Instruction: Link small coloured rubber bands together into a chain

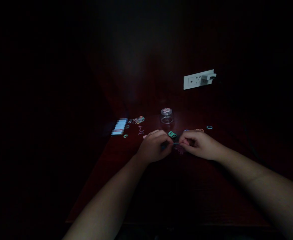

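My left hand [156, 146] and my right hand [198, 144] face each other above the dark red table, fingertips pinched. Between them runs a short, thin, bluish elastic band [176, 143], with one end in each pinch. Just behind the fingertips lies a small heap of green elastic bands [172, 134]. Some purple bands [179, 150] rest below the gap between my hands, dim in the shadow. Beyond my right hand, orange bands [199, 130] show partly, and a single blue band [209, 127] lies to the right.
A clear lidded jar [167, 117] stands behind my hands. Left of it are a pile of mixed bands [138, 120], a few pink bands [140, 130] and a lit phone [119, 127] near the table's left edge. A wall socket [199, 80] holds a plug. Surroundings are very dark.
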### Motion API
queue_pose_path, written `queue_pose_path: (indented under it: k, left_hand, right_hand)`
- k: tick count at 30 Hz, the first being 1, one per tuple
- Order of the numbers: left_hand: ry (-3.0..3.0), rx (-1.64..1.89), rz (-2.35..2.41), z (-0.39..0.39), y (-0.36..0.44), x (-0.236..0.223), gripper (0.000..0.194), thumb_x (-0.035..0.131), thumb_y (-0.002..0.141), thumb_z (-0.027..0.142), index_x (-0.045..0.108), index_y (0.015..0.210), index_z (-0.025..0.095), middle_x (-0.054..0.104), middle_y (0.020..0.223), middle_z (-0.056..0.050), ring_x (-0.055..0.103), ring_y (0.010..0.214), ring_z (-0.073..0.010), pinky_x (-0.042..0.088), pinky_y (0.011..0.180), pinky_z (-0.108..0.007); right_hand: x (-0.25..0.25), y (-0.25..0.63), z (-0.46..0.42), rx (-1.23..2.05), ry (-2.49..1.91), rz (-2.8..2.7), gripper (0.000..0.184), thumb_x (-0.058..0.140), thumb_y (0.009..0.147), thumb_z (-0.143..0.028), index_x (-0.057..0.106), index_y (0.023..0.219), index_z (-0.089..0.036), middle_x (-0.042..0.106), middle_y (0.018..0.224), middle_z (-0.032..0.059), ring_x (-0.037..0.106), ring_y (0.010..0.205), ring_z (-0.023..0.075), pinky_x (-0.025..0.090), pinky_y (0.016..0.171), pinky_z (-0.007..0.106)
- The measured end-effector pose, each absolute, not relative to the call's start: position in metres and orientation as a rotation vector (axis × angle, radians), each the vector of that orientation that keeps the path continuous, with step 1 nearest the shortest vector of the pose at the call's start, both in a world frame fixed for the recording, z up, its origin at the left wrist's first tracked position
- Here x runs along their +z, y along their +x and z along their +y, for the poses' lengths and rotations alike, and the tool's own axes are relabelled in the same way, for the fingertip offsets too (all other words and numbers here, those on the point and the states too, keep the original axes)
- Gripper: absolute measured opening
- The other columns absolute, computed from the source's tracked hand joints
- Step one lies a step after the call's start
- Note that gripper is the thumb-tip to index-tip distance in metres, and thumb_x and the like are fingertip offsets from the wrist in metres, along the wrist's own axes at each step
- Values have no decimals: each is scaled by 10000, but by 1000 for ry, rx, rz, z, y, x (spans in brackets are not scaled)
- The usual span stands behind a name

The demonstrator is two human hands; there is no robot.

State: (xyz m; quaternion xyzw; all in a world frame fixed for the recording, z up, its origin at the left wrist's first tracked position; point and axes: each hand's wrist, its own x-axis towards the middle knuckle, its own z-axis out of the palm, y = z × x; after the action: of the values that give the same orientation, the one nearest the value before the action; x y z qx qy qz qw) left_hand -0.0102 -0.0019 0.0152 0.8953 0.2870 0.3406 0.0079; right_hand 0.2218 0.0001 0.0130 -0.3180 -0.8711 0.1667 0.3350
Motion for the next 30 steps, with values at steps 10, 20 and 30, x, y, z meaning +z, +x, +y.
queue_pose_path:
  k: [10,20,30]
  left_hand:
    - [2783,1061,876,-2,-10,16,79,576,887,235,647,870,204,659,864,-25,593,831,-155,474,780,-319]
    - [2766,1034,880,-3,-10,17,71,580,879,234,645,861,211,657,862,-23,588,834,-163,475,770,-323]
    - [2756,1022,851,-3,-10,18,63,577,867,208,638,853,210,652,856,-17,578,824,-160,467,765,-317]
  right_hand:
    - [13,222,0,424,-842,-2299,93,586,856,-213,631,783,-177,516,621,-32,482,565,106,360,562,236]
    - [14,222,0,476,-861,-2297,78,596,847,-219,628,788,-180,517,622,-33,477,554,103,351,541,228]
    - [13,222,0,505,-859,-2292,95,589,850,-226,615,770,-181,516,616,-33,468,554,105,350,543,228]
